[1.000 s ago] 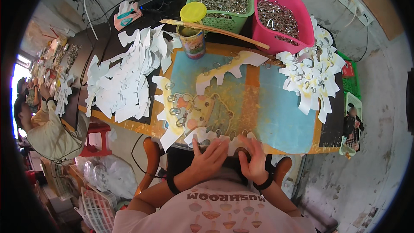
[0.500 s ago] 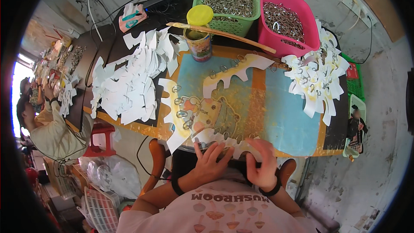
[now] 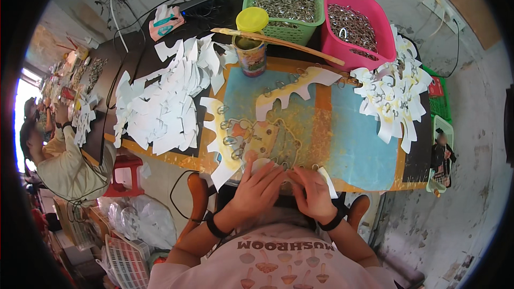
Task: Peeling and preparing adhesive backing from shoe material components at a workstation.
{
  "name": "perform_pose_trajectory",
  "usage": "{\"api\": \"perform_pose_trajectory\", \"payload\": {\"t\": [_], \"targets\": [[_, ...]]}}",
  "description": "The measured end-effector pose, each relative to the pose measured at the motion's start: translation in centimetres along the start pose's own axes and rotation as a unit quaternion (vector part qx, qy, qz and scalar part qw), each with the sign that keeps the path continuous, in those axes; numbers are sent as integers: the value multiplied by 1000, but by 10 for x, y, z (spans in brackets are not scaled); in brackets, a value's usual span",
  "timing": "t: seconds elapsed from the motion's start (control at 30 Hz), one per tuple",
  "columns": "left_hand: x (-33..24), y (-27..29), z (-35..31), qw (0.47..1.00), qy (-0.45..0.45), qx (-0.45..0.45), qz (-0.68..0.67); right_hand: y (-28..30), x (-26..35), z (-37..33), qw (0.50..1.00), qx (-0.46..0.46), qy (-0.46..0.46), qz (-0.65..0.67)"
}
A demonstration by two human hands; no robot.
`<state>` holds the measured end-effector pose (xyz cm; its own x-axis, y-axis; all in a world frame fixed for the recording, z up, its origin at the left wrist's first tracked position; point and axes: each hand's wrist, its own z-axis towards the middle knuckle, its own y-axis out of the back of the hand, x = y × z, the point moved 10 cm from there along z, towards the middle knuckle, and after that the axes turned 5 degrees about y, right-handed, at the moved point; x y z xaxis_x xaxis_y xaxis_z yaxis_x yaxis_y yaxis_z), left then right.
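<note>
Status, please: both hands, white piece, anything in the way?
Left hand and right hand on white piece. Hands cover most of it. Ringed white strip lies close, leftward.

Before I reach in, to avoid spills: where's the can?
In the head view's upper middle, the can stands in front of the green basket and right of the white pile.

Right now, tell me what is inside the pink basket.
The pink basket holds a heap of small, shiny metal pieces. Only the top layer shows; it covers the lower layers and the basket's floor, so those cannot be seen.
</note>
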<state>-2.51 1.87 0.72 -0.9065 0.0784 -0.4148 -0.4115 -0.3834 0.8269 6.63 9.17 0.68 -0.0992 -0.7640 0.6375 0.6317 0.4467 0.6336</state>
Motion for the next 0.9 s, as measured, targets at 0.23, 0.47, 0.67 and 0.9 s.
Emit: {"api": "perform_pose_trajectory", "payload": {"t": [0.23,0.47,0.67,0.9], "targets": [[11,-7,-9,999,0,15,-47,12,-9,18,993,-12,-114,28],[11,-4,-6,999,2,13,-42,-9,4,32,992,96,-28,-76],[11,-8,-8,999,26,18,-21,-10,5,32,992,88,-25,-86],[9,-9,-8,1000,27,12,1,-12,2,27,991,88,-37,-96]]}}
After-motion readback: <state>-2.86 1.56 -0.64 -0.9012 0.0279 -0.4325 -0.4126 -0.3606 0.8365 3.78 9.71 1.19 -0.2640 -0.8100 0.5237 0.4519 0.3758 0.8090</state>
